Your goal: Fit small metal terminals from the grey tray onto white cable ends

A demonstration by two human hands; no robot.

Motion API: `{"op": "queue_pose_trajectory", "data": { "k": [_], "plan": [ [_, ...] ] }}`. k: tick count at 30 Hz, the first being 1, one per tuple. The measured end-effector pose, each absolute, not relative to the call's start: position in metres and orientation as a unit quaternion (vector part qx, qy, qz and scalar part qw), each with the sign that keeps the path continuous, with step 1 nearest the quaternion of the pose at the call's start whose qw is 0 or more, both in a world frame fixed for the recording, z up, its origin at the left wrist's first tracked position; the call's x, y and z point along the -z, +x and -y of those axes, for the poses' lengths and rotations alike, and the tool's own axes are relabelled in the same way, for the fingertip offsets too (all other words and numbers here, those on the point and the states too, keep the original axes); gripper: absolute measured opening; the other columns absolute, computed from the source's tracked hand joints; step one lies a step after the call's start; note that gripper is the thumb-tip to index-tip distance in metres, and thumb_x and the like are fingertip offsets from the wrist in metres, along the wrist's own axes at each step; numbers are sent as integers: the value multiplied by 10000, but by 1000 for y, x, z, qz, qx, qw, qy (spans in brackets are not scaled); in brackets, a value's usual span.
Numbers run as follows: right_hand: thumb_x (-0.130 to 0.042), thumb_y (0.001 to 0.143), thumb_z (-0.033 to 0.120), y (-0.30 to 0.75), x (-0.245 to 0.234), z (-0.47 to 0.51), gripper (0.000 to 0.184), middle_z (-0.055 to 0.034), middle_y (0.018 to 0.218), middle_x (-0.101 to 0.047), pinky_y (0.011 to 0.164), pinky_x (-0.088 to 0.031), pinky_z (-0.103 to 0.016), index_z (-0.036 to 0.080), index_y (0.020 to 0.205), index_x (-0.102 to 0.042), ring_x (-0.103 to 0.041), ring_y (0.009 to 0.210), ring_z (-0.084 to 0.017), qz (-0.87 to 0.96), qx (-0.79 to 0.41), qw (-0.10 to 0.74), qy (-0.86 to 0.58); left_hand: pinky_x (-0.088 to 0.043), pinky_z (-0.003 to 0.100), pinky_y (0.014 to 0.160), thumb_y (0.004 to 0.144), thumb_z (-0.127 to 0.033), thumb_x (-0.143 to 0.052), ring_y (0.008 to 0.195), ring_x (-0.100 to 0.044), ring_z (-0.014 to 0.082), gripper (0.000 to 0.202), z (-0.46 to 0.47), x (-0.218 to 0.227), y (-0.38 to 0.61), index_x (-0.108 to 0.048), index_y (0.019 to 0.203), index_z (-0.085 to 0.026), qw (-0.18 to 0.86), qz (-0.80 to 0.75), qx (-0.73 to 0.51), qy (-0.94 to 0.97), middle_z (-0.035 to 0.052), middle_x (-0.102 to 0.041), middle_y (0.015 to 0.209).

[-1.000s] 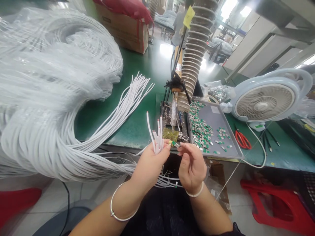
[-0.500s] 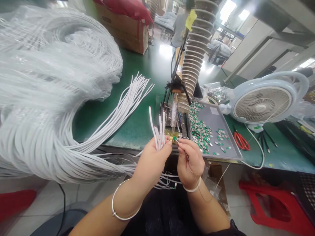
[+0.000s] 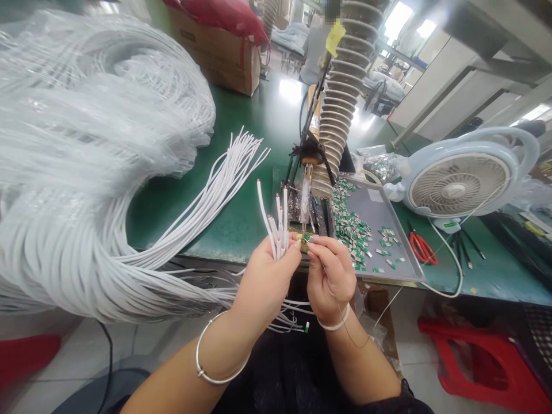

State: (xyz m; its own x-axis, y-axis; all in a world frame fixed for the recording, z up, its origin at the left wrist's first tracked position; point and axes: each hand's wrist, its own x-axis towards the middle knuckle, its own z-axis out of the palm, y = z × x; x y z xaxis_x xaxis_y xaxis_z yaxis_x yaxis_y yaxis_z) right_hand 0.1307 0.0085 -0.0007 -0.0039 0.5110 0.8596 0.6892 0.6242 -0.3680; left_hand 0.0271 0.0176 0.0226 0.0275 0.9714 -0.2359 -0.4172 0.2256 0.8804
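My left hand (image 3: 265,282) is closed round several white cables (image 3: 279,233), whose stripped reddish ends point upward. Its thumb and fingertip reach a small green circuit board (image 3: 307,237), just beneath the tip of a soldering iron (image 3: 306,198) fixed in a stand. From the other side, my right hand (image 3: 332,282) pinches close to the same board. A thin solder wire (image 3: 362,345) runs from that hand past the wrist. Fingers partly cover the board, so its exact contact with the iron tip is unclear.
A grey tray (image 3: 407,253) of small green-and-metal connectors stands to the right, beside red-handled pliers (image 3: 422,248) and a fan (image 3: 459,184). A large bundle of white cables (image 3: 86,247) fills the left. Behind the iron hangs a ribbed duct (image 3: 340,109).
Both hands have risen slightly, bringing the small board closer to the iron's tip. The held cable ends have shifted a little up and left.
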Motion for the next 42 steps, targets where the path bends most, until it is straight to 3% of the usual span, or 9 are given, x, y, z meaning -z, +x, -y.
{"op": "queue_pose_trajectory", "data": {
  "k": [26,33,42],
  "plan": [
    [-519,823,70,131,1,-6,267,-71,954,-604,759,-548,-356,223,1032,-583,-608,891,-171,706,55,563,-426,-385,202,597,718,-231,-630,588,-497,79,87,-17,-22,26,-620,784,-176,647,-443,-538,308,-40,-590,669],
    [-412,860,59,135,5,-2,307,-58,878,-611,689,-530,-331,213,1089,-545,-598,801,-157,706,9,558,-436,-378,197,588,728,-254,-647,585,-480,67,113,-15,-11,18,-613,802,-176,657,-429,-517,342,-33,-593,720],
    [-464,841,71,134,4,-1,144,-30,797,-547,671,-493,-304,187,879,-539,-545,771,-145,713,-15,505,-486,-372,218,608,743,-300,-646,602,-460,79,140,-12,0,10,-594,792,-180,641,-451,-472,404,-37,-554,714]
  ]
}}
